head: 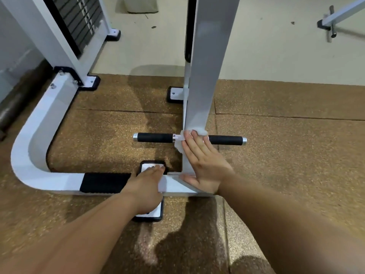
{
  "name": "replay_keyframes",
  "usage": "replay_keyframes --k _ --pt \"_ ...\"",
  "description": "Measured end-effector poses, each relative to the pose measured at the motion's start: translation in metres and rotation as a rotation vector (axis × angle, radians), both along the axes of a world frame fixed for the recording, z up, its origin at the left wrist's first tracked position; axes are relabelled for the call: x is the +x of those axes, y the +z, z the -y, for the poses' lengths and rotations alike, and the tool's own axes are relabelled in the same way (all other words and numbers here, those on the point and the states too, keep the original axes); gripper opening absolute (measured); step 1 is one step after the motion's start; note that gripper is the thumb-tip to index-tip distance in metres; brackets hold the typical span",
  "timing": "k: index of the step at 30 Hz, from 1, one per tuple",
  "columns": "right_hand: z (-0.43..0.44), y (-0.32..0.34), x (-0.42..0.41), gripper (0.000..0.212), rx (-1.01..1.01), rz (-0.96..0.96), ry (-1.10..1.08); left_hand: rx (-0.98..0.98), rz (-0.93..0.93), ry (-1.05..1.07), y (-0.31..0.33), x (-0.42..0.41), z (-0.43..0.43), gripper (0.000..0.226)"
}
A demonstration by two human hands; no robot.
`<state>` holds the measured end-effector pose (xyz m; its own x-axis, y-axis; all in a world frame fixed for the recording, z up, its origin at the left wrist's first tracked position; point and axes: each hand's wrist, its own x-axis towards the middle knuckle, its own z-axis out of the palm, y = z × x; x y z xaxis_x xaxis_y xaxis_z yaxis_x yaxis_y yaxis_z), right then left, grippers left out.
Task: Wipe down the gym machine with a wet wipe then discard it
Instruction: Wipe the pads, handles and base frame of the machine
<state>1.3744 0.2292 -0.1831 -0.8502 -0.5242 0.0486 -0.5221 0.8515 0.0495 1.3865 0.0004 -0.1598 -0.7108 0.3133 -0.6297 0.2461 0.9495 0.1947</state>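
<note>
The white gym machine has an upright post (205, 76) rising from a curved base frame (29, 147). A crossbar with black foam grips (155, 137) passes through the post low down. My right hand (203, 165) lies flat against the post where the bar meets it and presses a white wet wipe (178, 146) onto the metal; the wipe bunches out above and left of my fingertips. My left hand (147, 186) rests palm down on the base frame beside a black grip pad (105, 182) and holds nothing.
A black weight stack (79, 18) stands in a white housing at the upper left. Black-edged floor feet (174, 93) anchor the frame to brown speckled rubber mats. Beyond lies pale flooring, with another machine's metal bar (331, 20) at the top right.
</note>
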Motion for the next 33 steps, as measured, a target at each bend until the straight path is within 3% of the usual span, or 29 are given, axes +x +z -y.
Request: replay_keyframes --k 4,8,15,20,27,29,33 --pt "0.015 -0.025 0.018 0.095 -0.091 0.229 -0.087 -0.033 -0.048 -0.061 -0.007 0.007 0.003 0.076" --pt "0.025 -0.033 0.02 0.09 -0.053 0.491 -0.132 -0.06 -0.068 -0.088 -0.012 0.009 0.003 0.078" --pt "0.044 -0.027 0.051 0.094 -0.067 0.549 -0.254 -0.114 -0.142 -0.171 -0.02 0.012 0.006 0.081" --pt "0.052 -0.031 0.098 0.093 -0.006 0.566 -0.179 -0.117 -0.22 -0.193 -0.026 0.025 0.015 0.089" --pt "0.05 -0.031 0.099 0.099 -0.097 0.542 -0.71 -0.08 -0.268 -0.151 -0.023 0.04 0.036 0.088" --pt "0.073 -0.028 0.099 0.101 -0.097 0.569 -0.62 -0.092 -0.259 -0.118 -0.02 0.04 0.039 0.089" --pt "0.092 -0.028 0.093 0.098 -0.094 0.618 -0.216 -0.091 -0.21 -0.101 -0.014 0.039 0.04 0.087"
